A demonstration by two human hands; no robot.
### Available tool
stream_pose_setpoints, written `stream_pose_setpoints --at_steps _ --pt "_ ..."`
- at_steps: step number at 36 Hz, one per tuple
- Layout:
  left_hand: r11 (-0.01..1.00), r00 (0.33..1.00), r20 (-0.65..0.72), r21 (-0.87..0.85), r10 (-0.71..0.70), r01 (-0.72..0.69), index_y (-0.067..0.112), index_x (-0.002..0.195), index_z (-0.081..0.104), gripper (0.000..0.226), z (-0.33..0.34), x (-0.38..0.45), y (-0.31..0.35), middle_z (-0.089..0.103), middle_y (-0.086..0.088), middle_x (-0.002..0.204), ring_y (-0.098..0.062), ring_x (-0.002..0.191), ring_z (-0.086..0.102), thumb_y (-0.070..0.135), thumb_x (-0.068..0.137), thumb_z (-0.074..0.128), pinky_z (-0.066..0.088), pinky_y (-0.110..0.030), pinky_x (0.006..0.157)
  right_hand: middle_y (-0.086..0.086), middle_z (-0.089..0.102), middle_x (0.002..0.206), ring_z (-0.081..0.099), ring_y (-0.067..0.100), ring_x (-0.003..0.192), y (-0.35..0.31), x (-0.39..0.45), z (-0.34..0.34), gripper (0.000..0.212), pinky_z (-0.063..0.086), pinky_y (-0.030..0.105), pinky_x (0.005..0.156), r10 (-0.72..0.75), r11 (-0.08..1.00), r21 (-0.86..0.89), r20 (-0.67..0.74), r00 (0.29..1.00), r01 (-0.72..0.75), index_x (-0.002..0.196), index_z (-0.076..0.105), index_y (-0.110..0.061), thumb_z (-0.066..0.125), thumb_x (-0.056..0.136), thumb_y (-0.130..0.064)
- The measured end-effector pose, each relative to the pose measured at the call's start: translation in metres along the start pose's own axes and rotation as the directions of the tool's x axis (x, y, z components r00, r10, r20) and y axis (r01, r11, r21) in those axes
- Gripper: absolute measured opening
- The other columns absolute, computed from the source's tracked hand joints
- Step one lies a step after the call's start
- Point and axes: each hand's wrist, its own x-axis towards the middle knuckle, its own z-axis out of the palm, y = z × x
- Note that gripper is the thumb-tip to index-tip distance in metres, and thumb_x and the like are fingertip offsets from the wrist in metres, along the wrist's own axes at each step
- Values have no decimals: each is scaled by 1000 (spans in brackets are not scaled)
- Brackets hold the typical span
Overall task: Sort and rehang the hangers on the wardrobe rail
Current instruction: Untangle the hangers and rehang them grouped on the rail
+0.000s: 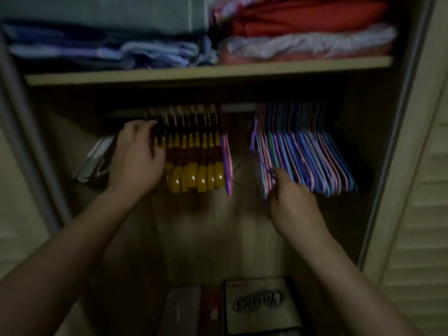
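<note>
Glossy wooden hangers point(194, 154) at nine o'clock are touched by left fingers point(145, 124), grip unclear; thin wire hangers point(305, 161) at three are pinched by right fingers point(278, 173).

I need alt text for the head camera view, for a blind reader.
The left hand rests on wooden hangers on the wardrobe rail, while the right hand pinches thin coloured hangers. Folded clothes lie on the shelf above.

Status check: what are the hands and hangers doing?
Left hand on wooden hangers. Right hand pinching thin coloured hangers. Rail gap between groups.
</note>
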Motion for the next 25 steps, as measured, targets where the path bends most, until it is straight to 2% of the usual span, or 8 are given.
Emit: stream_pose_setpoints --at_steps 3,6,10,13,15,17,21,25 --pt "992 997 -43 115 58 -53 12 149 34 66 -14 32 -13 29 -15 152 -33 140 30 20 89 59 33 -50 115 -17 45 72 47 -3 59 -10 17 6 59 29 9 52 -27 994 -103 -20 999 24 147 40 -23 60 92 -12" --pt "969 993 -43 226 113 -100 8 152 26 77 -21 50 -24 20 -19 157 -37 147 19 20 86 63 29 -55 117 -21 38 68 39 -5 54 -15 27 10 62 24 9 48 -40 985 -167 -29 999 35 147 42 -20 60 90 -6" --pt "941 985 -39 304 166 -147 6 152 26 76 -19 57 -37 17 -20 158 -37 148 16 22 86 62 23 -54 119 -18 45 70 43 -5 55 -22 35 20 62 28 9 49 -32 978 -207 -27 999 26 146 42 -21 64 90 -6" --pt "951 977 -118 275 180 -142 6 147 29 72 -18 62 -47 22 -20 156 -35 148 16 23 82 57 20 -53 120 -18 40 68 43 -3 55 -24 34 29 64 34 12 52 -7 972 -236 -60 998 -8 147 38 -25 63 90 -11" --pt "953 976 -142 277 166 -122 9 152 21 80 -20 69 -53 18 -18 159 -33 151 9 24 82 57 16 -53 121 -18 41 72 43 0 57 -25 32 34 63 40 15 56 10 969 -245 -72 997 -28 147 38 -24 61 90 -12" --pt "944 982 -109 309 155 -115 14 156 10 90 -21 73 -58 12 -16 162 -31 153 3 24 83 61 13 -52 122 -15 49 76 46 2 60 -25 33 38 61 43 18 56 5 969 -245 -84 996 -26 146 40 -21 62 90 -10" --pt "921 981 -83 366 175 -133 13 156 14 90 -27 79 -58 21 -21 157 -36 150 13 25 82 63 22 -55 119 -12 48 75 48 4 59 -27 61 42 62 39 18 53 -19 956 -292 -110 994 -14 147 40 -19 63 90 -6" --pt "896 974 -96 418 207 -149 12 151 28 80 -36 88 -60 35 -20 144 -39 137 33 26 79 61 36 -56 104 -8 48 78 44 6 58 -30 108 54 63 36 20 52 -16 926 -376 -137 990 -37 148 36 -19 59 91 -6"
